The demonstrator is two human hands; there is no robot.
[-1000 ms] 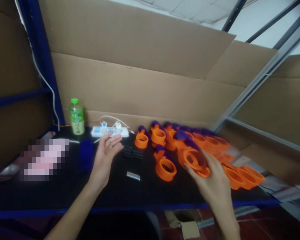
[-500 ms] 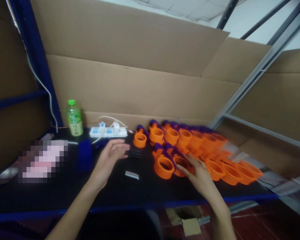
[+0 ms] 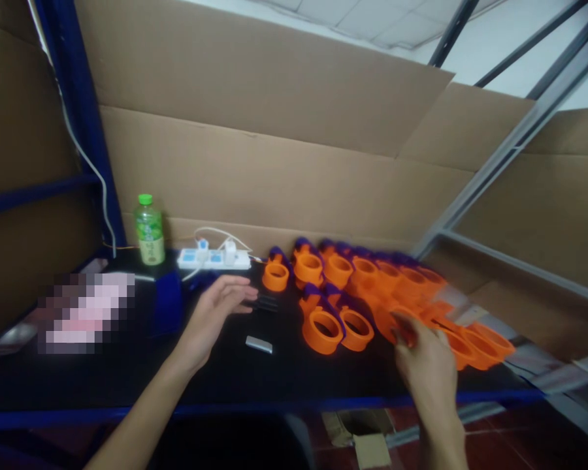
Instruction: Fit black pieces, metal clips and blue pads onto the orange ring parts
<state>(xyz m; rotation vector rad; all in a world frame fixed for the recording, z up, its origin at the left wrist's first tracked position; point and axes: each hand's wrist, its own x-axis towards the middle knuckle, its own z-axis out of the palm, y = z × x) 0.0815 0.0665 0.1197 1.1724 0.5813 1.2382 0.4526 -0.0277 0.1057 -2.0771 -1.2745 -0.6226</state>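
Note:
My left hand [image 3: 224, 307] hovers left of a few small black pieces [image 3: 266, 303], its fingers stretched out and holding nothing. A small silver-grey bar [image 3: 259, 344] lies below it on the black table top [image 3: 255, 382]. My right hand [image 3: 427, 359] is on the right, among the orange ring-shaped parts with purple pieces. Its fingers curl around the rim of one orange ring-shaped part [image 3: 404, 334], which the hand mostly hides. Just left of it, two more orange rings [image 3: 322, 331] stand side by side.
More orange rings [image 3: 338, 269] form a back row. A white power strip [image 3: 214, 259] with plugs and a green-capped bottle [image 3: 149, 232] stand at the back left. A blue object [image 3: 168, 303] lies left of my hand. Cardboard [image 3: 255, 166] walls the back; an open carton [image 3: 372, 450] is below.
My right hand has moved right, off the second front ring, and its spread fingers have curled around another orange part. My left hand has hardly moved.

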